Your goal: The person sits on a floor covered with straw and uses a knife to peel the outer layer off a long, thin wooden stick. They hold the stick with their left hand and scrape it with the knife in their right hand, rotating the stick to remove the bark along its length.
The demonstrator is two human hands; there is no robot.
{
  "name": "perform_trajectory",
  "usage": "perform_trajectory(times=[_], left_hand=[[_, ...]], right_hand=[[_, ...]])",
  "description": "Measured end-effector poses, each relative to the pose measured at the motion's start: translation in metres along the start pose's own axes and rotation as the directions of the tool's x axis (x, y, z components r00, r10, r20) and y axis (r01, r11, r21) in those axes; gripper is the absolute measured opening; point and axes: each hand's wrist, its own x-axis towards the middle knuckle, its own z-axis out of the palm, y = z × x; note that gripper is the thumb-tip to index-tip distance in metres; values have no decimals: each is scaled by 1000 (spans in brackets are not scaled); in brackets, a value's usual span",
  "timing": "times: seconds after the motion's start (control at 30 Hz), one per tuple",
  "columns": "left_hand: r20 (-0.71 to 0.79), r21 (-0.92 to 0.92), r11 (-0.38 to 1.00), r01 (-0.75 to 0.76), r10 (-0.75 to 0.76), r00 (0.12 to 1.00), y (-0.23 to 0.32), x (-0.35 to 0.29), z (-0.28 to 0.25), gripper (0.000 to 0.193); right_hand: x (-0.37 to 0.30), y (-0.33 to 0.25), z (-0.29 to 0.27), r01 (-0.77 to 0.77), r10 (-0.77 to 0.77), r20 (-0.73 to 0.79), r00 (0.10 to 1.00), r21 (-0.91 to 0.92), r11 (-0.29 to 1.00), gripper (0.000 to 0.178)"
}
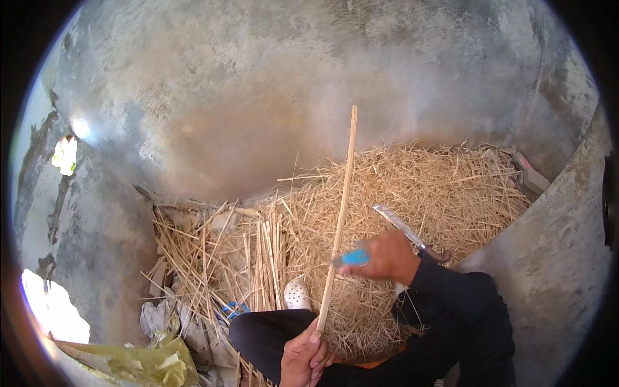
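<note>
While the left hand (pixel 304 358) down at 6 o'clock is fisted tight around the bottom of a thin bamboo strip (pixel 340 213) pointing up toward 12, the right hand (pixel 385 257) is clenched on a blue-handled knife (pixel 353 258) pressed against it. Shavings pile (pixel 412 193) behind, machete (pixel 406 231) lying on it at 3.

You face a stained grey concrete wall (pixel 271 84); straw (pixel 425 193) heaps along its base, and daylight breaks through gaps (pixel 63 155) at your left.
</note>
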Motion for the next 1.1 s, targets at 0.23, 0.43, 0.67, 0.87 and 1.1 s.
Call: perform_trajectory(times=[0.23, 0.43, 0.67, 0.87, 1.1], left_hand=[[-18, 18, 1000, 12, -11, 1000, -3, -1, 11, 44], [21, 36, 999, -15, 14, 1000, -6, -2, 13, 46], [-42, 107, 993, 59, -55, 998, -8, -11, 22, 48], [26, 70, 989, 129, -131, 991, -32, -25, 17, 46], [-18, 50, 992, 114, -113, 993, -30, -20, 14, 41]], right_hand=[[17, 33, -7, 85, -115, -255, 960, -127, 988, 80], [26, 63, -1, 44, -96, -285, 954, -185, 982, 79], [36, 102, -4, -208, 140, -332, 933, -179, 962, 77], [35, 167, -42, -561, 509, -324, 798, -90, 823, 81], [25, 156, -43, -577, 559, -266, 786, 13, 817, 81]])
